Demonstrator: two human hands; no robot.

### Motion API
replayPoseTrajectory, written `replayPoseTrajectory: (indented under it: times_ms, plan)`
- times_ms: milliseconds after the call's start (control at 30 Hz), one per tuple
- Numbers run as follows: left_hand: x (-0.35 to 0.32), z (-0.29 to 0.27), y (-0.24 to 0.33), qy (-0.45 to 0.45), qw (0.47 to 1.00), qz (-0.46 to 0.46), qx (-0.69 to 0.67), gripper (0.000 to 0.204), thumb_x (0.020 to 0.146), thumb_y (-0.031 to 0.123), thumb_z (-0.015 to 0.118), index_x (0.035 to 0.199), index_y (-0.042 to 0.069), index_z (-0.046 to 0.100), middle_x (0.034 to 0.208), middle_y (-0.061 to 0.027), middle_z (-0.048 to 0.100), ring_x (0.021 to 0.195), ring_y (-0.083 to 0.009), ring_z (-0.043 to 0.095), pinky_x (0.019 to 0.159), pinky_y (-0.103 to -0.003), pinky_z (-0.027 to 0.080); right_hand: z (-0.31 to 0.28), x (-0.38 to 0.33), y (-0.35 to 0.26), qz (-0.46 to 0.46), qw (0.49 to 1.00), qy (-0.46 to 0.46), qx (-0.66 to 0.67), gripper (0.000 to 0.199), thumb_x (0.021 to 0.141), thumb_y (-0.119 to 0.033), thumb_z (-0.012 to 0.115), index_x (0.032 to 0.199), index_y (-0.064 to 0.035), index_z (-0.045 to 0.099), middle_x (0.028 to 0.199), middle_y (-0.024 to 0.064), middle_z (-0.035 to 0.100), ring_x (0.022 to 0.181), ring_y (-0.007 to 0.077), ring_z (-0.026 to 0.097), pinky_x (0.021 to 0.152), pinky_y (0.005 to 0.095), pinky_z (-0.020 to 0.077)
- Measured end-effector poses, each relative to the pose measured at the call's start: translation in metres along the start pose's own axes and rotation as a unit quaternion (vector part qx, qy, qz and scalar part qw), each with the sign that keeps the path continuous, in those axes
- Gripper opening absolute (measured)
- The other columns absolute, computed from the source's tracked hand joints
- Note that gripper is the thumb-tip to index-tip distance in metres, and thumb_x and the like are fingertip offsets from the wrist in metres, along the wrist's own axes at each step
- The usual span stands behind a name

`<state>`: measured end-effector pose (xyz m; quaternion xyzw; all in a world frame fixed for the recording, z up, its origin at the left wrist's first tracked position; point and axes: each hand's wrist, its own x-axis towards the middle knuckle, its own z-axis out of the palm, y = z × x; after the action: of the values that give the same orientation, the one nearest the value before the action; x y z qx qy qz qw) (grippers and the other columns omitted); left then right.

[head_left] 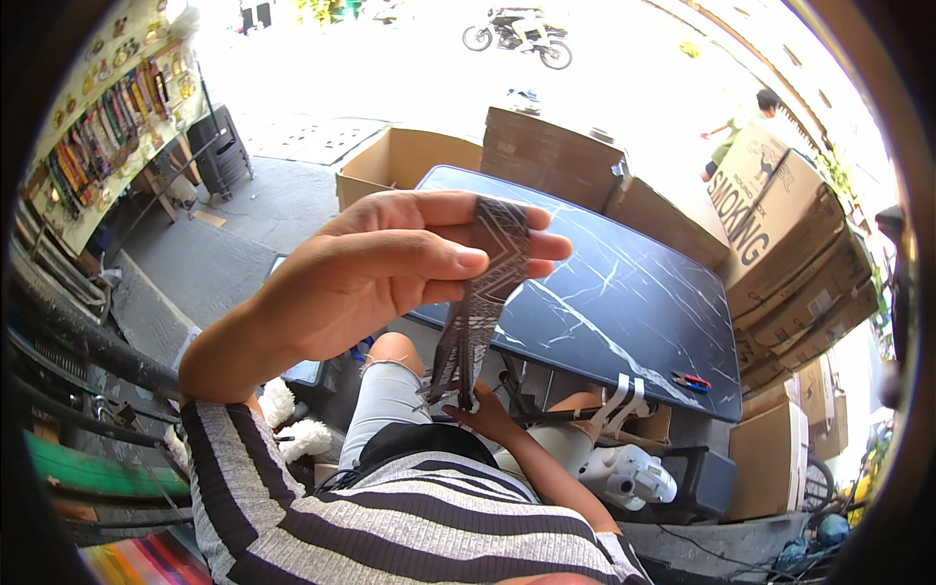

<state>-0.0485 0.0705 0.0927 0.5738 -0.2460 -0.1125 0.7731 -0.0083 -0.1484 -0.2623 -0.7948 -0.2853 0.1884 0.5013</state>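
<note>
My left hand (375, 253) is raised in front of me, its thumb pressing a dark strap (502, 249) with a pale zigzag pattern against the fingers. The strap's top end lies across those fingers, and the rest hangs down in folded lengths toward my lap. Lower down, near my knees, my right hand (485, 414) has its fingers closed at the strap's bottom end; that grip is small and partly hidden. Beyond both hands stands a table with a black marble-patterned top (595, 283). A small red and black hand tool (692, 381), like snips, lies by its near right corner.
White strips (614, 409) hang over the table's near edge. An open carton (419, 156) and other brown boxes (551, 151) line its far side. Stacked cartons (780, 234) rise at the right, close to a person (741, 136). A motorcycle (520, 37) is on the road.
</note>
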Motion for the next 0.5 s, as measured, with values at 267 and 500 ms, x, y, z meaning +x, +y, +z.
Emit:
replayPoseTrajectory:
  times_ms: [267,500]
  plan:
    - [0.002,0.000,-0.011,-0.015,1.000,-0.007,-0.006,0.066,0.085,0.025,0.067,0.138,-0.009,0.049,0.132,-0.0244,0.061,0.126,-0.0296,0.059,0.113,-0.041,0.040,-0.001,0.000,-0.016,0.067,0.998,-0.004,0.016,0.054,0.081,-0.037,0.080,0.120,-0.0032,0.065,0.119,0.0149,0.068,0.117,0.0269,0.061,0.102,0.0367,0.0431]
    - [-0.002,-0.005,-0.011,-0.037,0.999,-0.022,0.014,0.063,0.085,0.019,0.069,0.137,-0.011,0.050,0.130,-0.0251,0.062,0.123,-0.0324,0.061,0.112,-0.044,0.041,0.006,0.001,-0.009,0.028,0.999,-0.022,-0.013,0.046,0.080,-0.033,0.083,0.112,-0.0033,0.066,0.111,0.0164,0.069,0.106,0.0291,0.066,0.094,0.0386,0.0469]
